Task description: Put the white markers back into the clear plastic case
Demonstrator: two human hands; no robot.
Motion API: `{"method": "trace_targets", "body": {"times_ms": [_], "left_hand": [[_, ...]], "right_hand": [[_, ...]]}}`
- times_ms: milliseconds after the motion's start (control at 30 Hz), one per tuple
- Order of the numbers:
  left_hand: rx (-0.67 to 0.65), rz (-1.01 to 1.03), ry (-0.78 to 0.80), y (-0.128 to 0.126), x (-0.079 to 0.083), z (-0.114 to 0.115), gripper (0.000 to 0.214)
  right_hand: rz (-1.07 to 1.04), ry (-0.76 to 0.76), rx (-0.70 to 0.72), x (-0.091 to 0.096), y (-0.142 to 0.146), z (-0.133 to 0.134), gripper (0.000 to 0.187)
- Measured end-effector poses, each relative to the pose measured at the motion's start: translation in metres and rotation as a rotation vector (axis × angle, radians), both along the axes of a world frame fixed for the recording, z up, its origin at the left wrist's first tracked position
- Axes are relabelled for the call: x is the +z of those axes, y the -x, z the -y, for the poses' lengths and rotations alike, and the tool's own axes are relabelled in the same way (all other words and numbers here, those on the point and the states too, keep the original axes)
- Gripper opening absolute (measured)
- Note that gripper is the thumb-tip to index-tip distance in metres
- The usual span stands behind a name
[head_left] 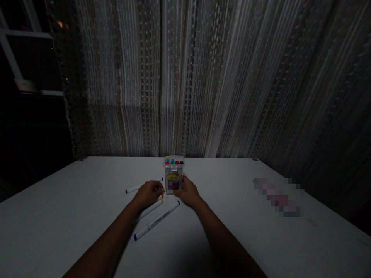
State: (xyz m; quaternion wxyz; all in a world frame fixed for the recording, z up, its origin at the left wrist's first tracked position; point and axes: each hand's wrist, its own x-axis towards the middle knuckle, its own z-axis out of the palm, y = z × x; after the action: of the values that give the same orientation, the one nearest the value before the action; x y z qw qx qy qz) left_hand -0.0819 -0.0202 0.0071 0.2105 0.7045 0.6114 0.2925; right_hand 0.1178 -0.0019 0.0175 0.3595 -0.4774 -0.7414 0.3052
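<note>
A clear plastic marker case (pixel 173 175) stands upright at the middle of the white table, with colored marker ends showing in its top and a yellow and blue label on its front. My right hand (pixel 189 192) is wrapped round the case's lower right side. Just left of the case, my left hand (pixel 148 194) has its fingers closed at a green-ended marker (pixel 164 190), mostly hidden by the hand. An orange end (pixel 162 197) shows below those fingers. Nearer me lie a yellow-ended marker (pixel 153 208) and a blue-ended marker (pixel 158 220); another blue-ended marker (pixel 131 189) lies beyond my left wrist.
The white table (pixel 87 200) spreads to both sides. On its right lies a pixelated pinkish item (pixel 276 197) that I cannot make out. Striped woven curtains (pixel 185 77) hang behind the table, and a dark window (pixel 31 58) is at the upper left. The light is dim.
</note>
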Motion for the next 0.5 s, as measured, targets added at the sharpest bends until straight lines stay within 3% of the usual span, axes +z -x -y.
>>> {"method": "trace_targets", "body": {"times_ms": [500], "left_hand": [[0.025, -0.017, 0.002, -0.006, 0.010, 0.008, 0.022]], "right_hand": [[0.016, -0.013, -0.011, 0.000, 0.000, 0.000, 0.049]]}}
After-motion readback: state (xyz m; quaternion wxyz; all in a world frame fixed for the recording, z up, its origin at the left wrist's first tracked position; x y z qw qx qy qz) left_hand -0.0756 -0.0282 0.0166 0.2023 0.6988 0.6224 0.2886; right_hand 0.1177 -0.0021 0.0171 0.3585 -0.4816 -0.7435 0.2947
